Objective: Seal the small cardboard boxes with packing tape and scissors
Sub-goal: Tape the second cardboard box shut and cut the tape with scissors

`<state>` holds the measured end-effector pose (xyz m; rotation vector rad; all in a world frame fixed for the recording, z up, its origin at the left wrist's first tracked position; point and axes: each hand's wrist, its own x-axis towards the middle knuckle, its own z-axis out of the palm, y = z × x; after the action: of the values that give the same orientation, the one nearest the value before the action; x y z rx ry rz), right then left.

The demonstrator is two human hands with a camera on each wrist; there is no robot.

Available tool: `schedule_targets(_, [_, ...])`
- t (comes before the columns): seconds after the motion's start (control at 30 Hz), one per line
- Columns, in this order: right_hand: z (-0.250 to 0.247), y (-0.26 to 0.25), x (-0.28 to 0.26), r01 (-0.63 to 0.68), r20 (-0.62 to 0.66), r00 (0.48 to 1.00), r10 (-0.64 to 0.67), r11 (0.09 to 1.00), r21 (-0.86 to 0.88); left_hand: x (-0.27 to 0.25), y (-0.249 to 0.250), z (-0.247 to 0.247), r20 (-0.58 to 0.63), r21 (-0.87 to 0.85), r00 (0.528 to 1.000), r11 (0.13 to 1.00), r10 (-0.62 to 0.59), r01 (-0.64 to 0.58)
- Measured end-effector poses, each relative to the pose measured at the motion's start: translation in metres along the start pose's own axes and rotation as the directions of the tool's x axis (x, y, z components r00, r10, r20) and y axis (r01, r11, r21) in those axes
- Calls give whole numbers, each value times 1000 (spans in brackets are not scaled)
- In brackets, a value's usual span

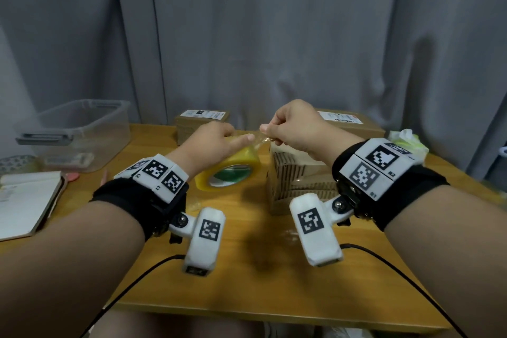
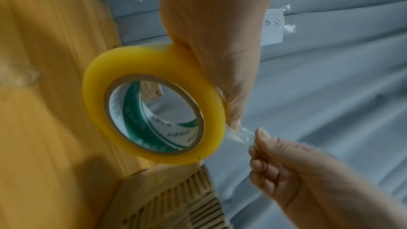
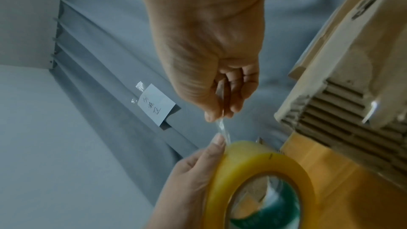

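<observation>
Wooden table [image 1: 247,277] fills the head view, backed by a grey curtain [image 1: 274,35]; only this view shows the clear plastic bin [image 1: 82,132] and open notebook [image 1: 24,200] at the left edge, and two labelled cardboard boxes [image 1: 201,123] at the far edge. A corrugated cardboard box [image 1: 296,181] stands near the middle, partly hidden behind the right wrist; the right wrist view catches only its ribbed end. Just left of it the yellow tape roll [image 1: 227,170] is held on edge. The left hand [image 1: 211,143] grips the roll's rim, forefinger stretched along it. The left wrist view alone looks through the green-printed core. The right hand [image 1: 293,126] pinches the clear tape end [image 2: 240,135] between thumb and curled fingers, a short strip pulled off the roll. No scissors can be made out.
</observation>
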<state>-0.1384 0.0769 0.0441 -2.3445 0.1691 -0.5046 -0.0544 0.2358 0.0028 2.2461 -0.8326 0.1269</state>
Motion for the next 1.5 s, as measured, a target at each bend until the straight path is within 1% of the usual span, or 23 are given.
schedule_targets(0.03, [0,0,-1,18,0,1000,-18,1000,-22,-2,2,0,-6,19,999,999,44,-43])
schedule_targets(0.1, [0,4,-2,43,-34,999,-43,999,4,-5,9,-1,-10,-72,992,989,127,-128])
schedule_targets(0.17, [-2,12,-3,53,-86,995,-54,999,-11,-6,10,0,-55,-141,985,975,163,-169])
schedule_targets(0.2, [-4,18,-2,35,-85,996,-40,998,-54,-6,7,2,-83,-158,985,974,153,-165])
schedule_targets(0.23, [-6,25,-3,5,-56,998,-11,994,-112,-7,3,5,-103,-178,987,974,125,-142])
schedule_targets(0.3, [-9,39,-7,-56,28,997,65,968,-243,-8,-7,12,-131,-252,990,965,45,-77])
schedule_targets(0.37, [-11,51,-10,-88,66,992,112,951,-297,-8,-17,21,-164,-345,985,938,-54,-6])
schedule_targets(0.47, [-8,55,-13,-101,48,992,116,965,-242,-5,-25,32,-176,-380,970,921,-167,90])
schedule_targets(0.53, [-5,53,-11,-135,38,989,146,968,-212,-2,-25,36,-179,-359,963,925,-200,125])
schedule_targets(0.63, [0,50,-7,-217,15,974,225,954,-206,3,-22,39,-184,-327,956,932,-227,158])
schedule_targets(0.7, [3,48,-4,-236,4,970,241,953,-192,4,-22,40,-190,-308,951,934,-244,178])
schedule_targets(0.8, [5,43,-2,-212,-12,977,213,968,-137,5,-23,40,-192,-279,950,942,-247,188])
schedule_targets(0.9, [10,43,-3,-168,-2,986,168,981,-97,6,-22,41,-182,-256,953,947,-244,193])
schedule_targets(0.97, [15,45,-4,-166,-3,986,166,984,-67,7,-20,42,-183,-236,954,952,-239,194])
schedule_targets(1.17, [24,55,1,-163,-77,983,165,986,25,9,-21,43,-186,-230,949,950,-254,209])
schedule_targets(1.2, [24,56,0,-152,-76,985,152,988,8,8,-22,43,-187,-236,948,949,-257,210])
schedule_targets(1.27, [24,57,-3,-132,-80,989,125,988,-83,8,-23,43,-189,-240,948,949,-255,207])
schedule_targets(1.33, [22,60,-6,-106,-115,990,87,981,-166,7,-23,44,-188,-230,950,952,-247,202])
schedule_targets(1.37, [22,60,-9,-74,-149,988,44,977,-202,7,-23,44,-185,-224,952,953,-245,202])
schedule_targets(1.4, [21,60,-12,-6,-186,982,-44,965,-260,7,-22,44,-180,-217,953,955,-243,202])
schedule_targets(1.43, [21,59,-15,91,-185,969,-163,934,-347,7,-21,45,-173,-209,956,957,-237,200])
schedule_targets(1.47, [20,59,-18,200,-110,955,-275,872,-446,8,-20,45,-171,-197,959,962,-225,190])
schedule_targets(1.5, [20,59,-21,295,24,942,-335,791,-536,8,-19,45,-174,-187,961,966,-213,180])
